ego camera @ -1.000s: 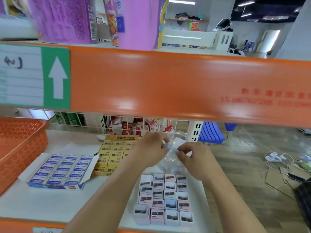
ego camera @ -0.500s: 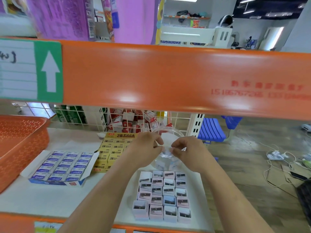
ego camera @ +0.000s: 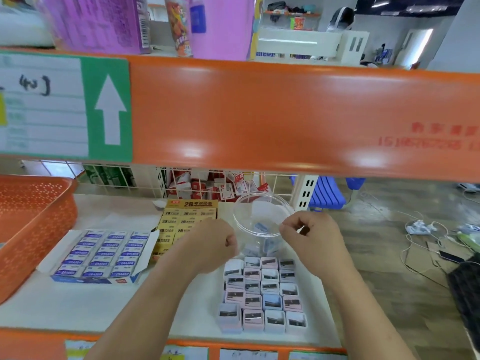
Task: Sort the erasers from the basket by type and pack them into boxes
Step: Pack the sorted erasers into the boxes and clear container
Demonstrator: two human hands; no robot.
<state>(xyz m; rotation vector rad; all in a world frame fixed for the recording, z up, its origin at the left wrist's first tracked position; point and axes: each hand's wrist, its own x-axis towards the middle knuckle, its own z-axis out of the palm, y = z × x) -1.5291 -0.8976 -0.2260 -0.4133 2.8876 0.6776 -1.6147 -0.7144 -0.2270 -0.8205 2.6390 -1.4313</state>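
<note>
Orange basket (ego camera: pixel 39 229), one; eraser boxes (ego camera: pixel 101 253), two

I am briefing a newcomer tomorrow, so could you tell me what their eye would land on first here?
The broad orange shelf beam across the upper middle dominates, with a green arrow label at its left. Below it, the left hand and right hand, fingers curled, flank a clear round tub, with a grid of pastel blocks nearer the viewer. A blue eraser box and a yellow 2B box lie to their left.
</note>
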